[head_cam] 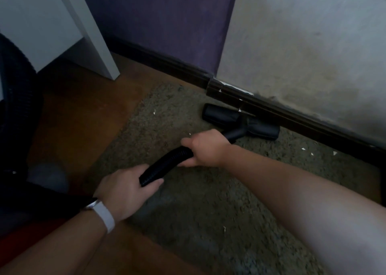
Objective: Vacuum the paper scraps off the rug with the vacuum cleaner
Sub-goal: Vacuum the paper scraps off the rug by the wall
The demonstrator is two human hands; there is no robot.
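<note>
A black vacuum floor head (240, 122) lies on the grey-brown rug (208, 201), close against the dark skirting board. Its black ribbed hose (165, 163) runs back toward me. My right hand (206, 147) grips the hose end nearest the head. My left hand (125, 189), with a white wristband, grips the hose lower down. Small white paper scraps lie on the rug: one (154, 112) far left, one (225, 229) near me, and a few (303, 148) at the right by the skirting.
A dark skirting board (292, 116) with white chips runs along the wall behind the rug. A white furniture leg (98, 44) stands at the back left on the brown wooden floor (79, 107). More black hose (18, 90) loops at the far left.
</note>
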